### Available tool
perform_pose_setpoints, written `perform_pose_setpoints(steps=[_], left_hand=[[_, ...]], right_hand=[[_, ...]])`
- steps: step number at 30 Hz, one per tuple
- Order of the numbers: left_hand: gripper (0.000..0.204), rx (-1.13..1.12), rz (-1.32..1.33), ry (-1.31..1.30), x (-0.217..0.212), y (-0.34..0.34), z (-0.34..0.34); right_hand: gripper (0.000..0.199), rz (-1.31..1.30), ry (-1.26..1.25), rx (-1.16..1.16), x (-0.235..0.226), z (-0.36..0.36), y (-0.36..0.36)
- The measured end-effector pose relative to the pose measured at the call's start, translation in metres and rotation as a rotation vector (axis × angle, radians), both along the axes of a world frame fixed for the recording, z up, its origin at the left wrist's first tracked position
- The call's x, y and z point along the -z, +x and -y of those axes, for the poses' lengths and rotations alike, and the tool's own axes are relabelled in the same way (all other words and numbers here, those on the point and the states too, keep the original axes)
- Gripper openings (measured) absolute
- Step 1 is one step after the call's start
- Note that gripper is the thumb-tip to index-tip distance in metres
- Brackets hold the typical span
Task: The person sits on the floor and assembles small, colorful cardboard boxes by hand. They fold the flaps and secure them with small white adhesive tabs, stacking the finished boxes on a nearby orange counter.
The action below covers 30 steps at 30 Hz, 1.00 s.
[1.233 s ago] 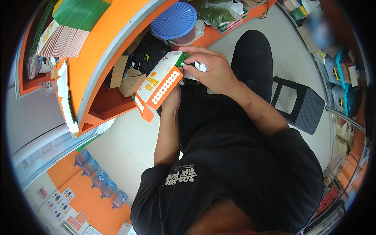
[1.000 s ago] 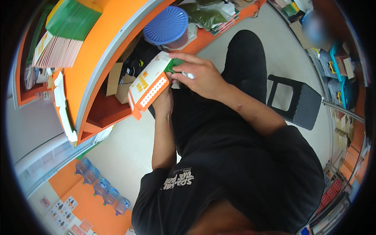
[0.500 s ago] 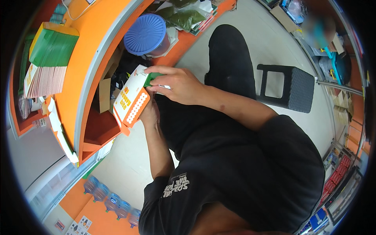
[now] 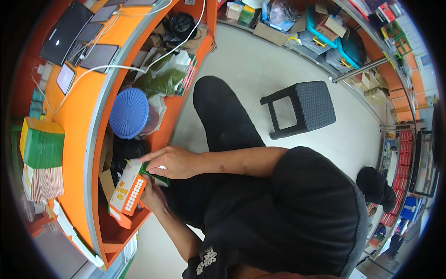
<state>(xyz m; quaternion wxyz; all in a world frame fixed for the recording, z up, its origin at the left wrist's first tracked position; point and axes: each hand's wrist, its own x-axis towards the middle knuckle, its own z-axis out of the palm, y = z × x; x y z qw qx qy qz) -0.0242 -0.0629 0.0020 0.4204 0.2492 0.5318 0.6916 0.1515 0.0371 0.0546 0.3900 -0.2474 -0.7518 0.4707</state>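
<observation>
A small white carton (image 4: 123, 189) with an orange dotted edge and yellow lettering tilts over the open orange shelf. My left hand (image 4: 153, 197) grips its near side from below, with the fingers closed around it. At the carton's upper end, my right hand (image 4: 179, 162) has its index finger stretched along the white face. Its other fingers curl at a green flap (image 4: 159, 179). A small white bit shows between those fingers, too small to name. What is inside the carton is hidden.
On the orange counter (image 4: 76, 109) lie several tablets and phones with white cables, plus a stack of green-and-white folded cartons (image 4: 42, 156). A blue-lidded tub (image 4: 129, 113) stands on the shelf. A black stool (image 4: 316, 106) is on the floor, and shelves with boxes line the far side.
My view has shifted, so my hands and the carton appear lower and farther left. More green panel shows beneath my right hand. Both hands stay on the carton.
</observation>
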Motion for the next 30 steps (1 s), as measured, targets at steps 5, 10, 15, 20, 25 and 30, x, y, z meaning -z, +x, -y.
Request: perform_pose_setpoints(steps=[5,10,15,20,25,30], left_hand=[[0.031,0.111,-0.078,-0.029,-0.016,0.025,-0.01],[0.031,-0.086,-0.466,-0.129,-0.035,0.047,-0.016],[0.011,0.087,-0.988,-0.075,0.002,0.052,-0.004],[0.017,0.184,-0.756,-0.095,-0.004,0.062,0.0],[0.044,0.054,0.09,-0.03,-0.032,0.037,-0.009],[0.05,-0.027,0.099,-0.087,-0.056,0.011,-0.013]], right_hand=[[0.017,-0.016,-0.07,0.079,0.011,0.001,0.001],[0.03,0.053,-0.172,-0.024,0.005,-0.012,0.007],[0.041,0.246,0.095,0.027,-0.011,-0.001,0.005],[0.025,0.356,0.186,0.197,0.002,-0.001,-0.005],[0.022,0.226,0.441,0.16,0.004,-0.001,0.005],[0.032,0.179,0.629,0.16,0.007,0.007,0.004]])
